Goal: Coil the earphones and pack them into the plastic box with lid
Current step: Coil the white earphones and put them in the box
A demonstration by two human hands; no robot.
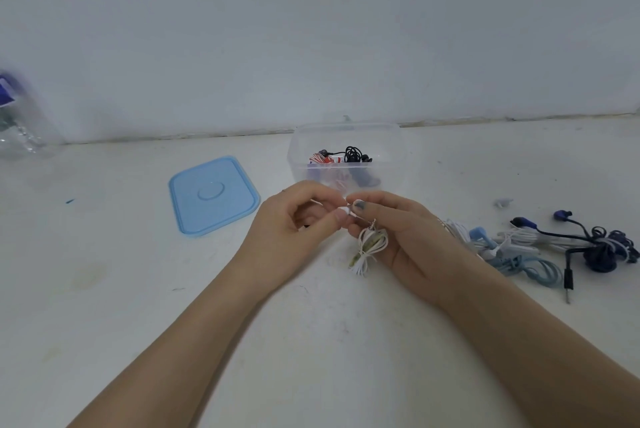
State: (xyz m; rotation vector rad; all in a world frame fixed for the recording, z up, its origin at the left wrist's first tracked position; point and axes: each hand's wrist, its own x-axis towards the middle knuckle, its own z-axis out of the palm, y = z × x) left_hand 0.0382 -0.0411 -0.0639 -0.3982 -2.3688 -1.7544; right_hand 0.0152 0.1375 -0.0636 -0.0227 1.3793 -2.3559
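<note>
A coiled bundle of white earphones (pixel 369 249) hangs from my right hand (pixel 412 240), just above the table. My left hand (pixel 294 230) pinches the white earbud end of the same cord, fingertip to fingertip with the right hand. Right behind my hands stands the clear plastic box (pixel 346 137), open, with a red-and-white coil and a black coil (pixel 353 154) inside. Its light blue lid (pixel 213 195) lies flat on the table to the left of the box.
A pile of loose earphones lies at the right: white (pixel 519 239), light blue (pixel 523 265) and dark blue (pixel 602 251). A clear plastic bottle (pixel 20 123) stands at the far left by the wall. A small earbud tip (pixel 503 202) lies behind the pile.
</note>
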